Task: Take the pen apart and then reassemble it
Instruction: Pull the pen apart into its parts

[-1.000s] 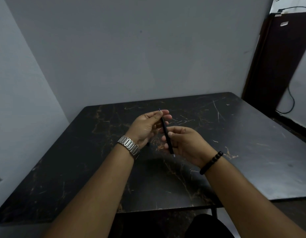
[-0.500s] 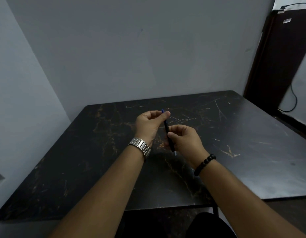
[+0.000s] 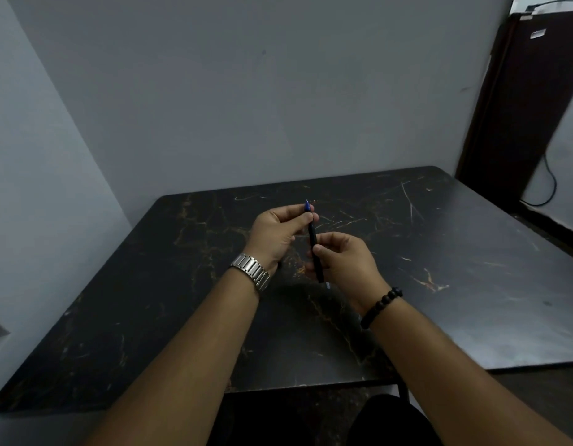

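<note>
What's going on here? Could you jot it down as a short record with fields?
Pen: black, blue tip pointing away, held above the table
Left hand: pinches the pen's tip end
Right hand: grips the barrel
Table: dark, marbled, scratched
Wrists: metal watch on left, bead bracelet on right

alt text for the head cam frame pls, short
Two bare hands hold a slim black pen above a dark marble-patterned table: the left hand pinches its blue tip end, the right hand grips the barrel lower down. The left wrist wears a metal watch, the right a black bead bracelet; grey walls stand behind.
</note>
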{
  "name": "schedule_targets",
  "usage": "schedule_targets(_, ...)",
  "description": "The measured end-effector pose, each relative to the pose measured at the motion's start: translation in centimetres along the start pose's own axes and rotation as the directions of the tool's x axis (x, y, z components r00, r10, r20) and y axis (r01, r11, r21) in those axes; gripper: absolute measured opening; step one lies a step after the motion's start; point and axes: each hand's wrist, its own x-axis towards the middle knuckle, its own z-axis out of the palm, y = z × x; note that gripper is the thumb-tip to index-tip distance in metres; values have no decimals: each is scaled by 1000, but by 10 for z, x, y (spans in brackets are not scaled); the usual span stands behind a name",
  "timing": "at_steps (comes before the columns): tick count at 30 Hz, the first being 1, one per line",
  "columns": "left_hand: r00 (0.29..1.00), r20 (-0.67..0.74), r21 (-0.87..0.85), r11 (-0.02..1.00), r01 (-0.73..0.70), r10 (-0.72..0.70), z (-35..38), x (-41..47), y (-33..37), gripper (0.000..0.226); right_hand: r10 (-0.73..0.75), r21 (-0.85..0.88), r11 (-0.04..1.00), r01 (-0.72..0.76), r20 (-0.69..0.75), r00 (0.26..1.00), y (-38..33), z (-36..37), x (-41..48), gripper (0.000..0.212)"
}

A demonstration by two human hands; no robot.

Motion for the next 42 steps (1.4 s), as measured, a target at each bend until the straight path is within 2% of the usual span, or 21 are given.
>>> schedule_targets(4, 994, -111, 10, 1000, -16, 17, 10, -2, -1, 25, -13, -42, 999, 11, -36, 999, 3, 2, 1, 13)
schedule_targets(7, 1000, -14, 16, 1000, 7, -6, 15, -3, 0, 37, -18, -19, 1000, 18, -21, 1000, 3, 3, -2, 12)
schedule_targets(10, 993, 79, -23, 996, 86, -84, 13, -4, 4, 28, -31, 37, 999, 32, -9, 999, 0, 2, -4, 14)
schedule_targets(12, 986, 116, -54, 991, 125, -118, 8, -2, 3, 32, -38, 53, 998, 38, -2, 999, 0, -1, -4, 16)
schedule_targets(14, 986, 123, 5, 994, 110, -109, 4, 0, 2, 32, -29, 49, 998, 29, -2, 1000, 1, -2, -4, 16)
schedule_targets(16, 992, 101, 74, 995, 66, -73, 4, 0, 3, 29, -18, 46, 999, 18, -11, 1000, 3, -2, -2, 15)
schedule_targets(22, 999, -27, 82, 996, -24, 27, 4, 3, -2, 14, 4, 22, 1000, -3, -37, 999, 7, 1, 5, 14)
schedule_targets(25, 996, -75, 73, 996, -45, 50, 7, 2, -3, 17, 11, 28, 1000, -10, -40, 999, 8, 2, 5, 14)
schedule_targets(27, 1000, -17, 61, 998, -14, 15, 8, 2, 0, 17, 4, 56, 998, -2, -43, 999, 9, 2, 4, 13)
schedule_targets(30, 992, 85, 39, 995, 90, -93, 6, -1, 3, 29, -7, 59, 998, 9, -32, 999, 8, -1, 4, 12)
schedule_targets(33, 989, 115, 48, 995, 84, -90, 4, -1, 4, 30, -10, 57, 998, 12, -30, 1000, 8, -2, 5, 12)
schedule_targets(37, 995, 88, 44, 998, 39, -43, 4, -1, 5, 23, -20, 46, 999, 22, -34, 999, 6, -1, 5, 12)
schedule_targets(42, 999, -25, 25, 999, -37, 38, 5, 0, 3, 21, -20, 34, 999, 21, -42, 999, 4, 0, 6, 13)
